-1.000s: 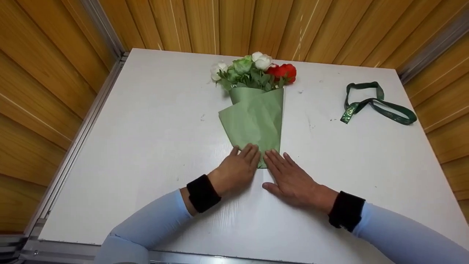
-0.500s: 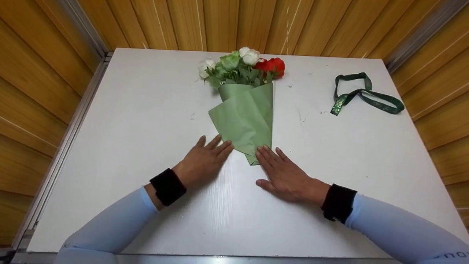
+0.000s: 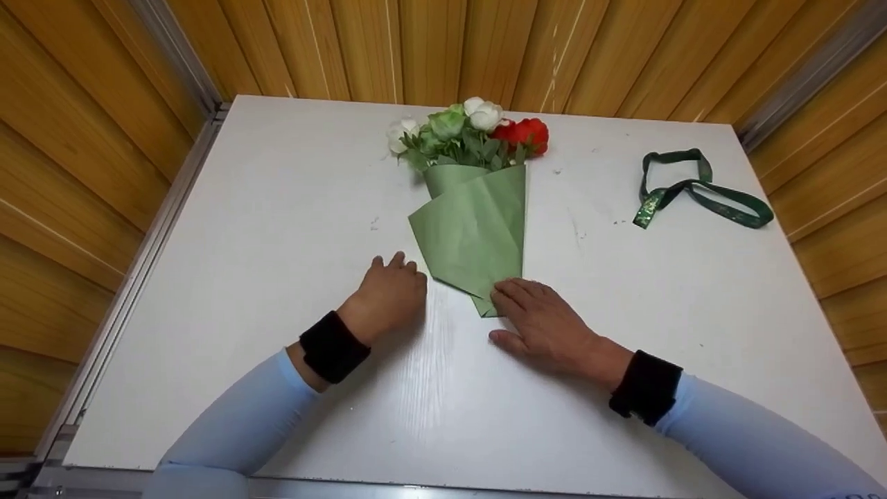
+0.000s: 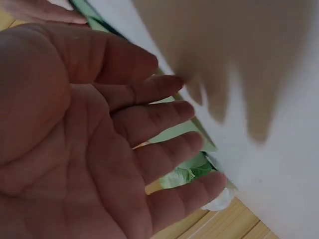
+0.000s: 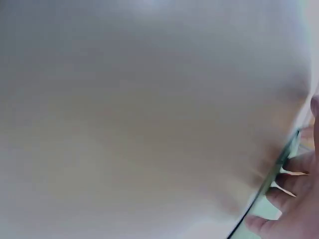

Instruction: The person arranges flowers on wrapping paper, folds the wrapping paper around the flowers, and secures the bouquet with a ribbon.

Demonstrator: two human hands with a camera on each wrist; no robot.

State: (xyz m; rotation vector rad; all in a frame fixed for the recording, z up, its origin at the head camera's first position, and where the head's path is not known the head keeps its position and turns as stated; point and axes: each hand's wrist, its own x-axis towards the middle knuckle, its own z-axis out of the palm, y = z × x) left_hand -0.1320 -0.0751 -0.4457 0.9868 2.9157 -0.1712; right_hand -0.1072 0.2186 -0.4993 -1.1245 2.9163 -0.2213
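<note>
- Though the right hand (image 3: 547, 320) presses the wrap (image 3: 475, 232), neither it nor the left hand (image 3: 387, 294) grasps anything
- Flowers (image 3: 449, 125) are wrapped
- Ribbon (image 3: 696, 184) lies loose, far right

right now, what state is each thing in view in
light green paper wrap: overlapped, left corner jutting
red, white and green flowers: heads showing beyond wrap
dark green patterned ribbon: lying loose, looped
white table: lightly marked
left grip: fingers apart, holding nothing
right grip: fingers on the wrap

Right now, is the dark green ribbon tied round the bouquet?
No, the ribbon lies loose on the white table, apart from the wrapped bouquet.
</note>
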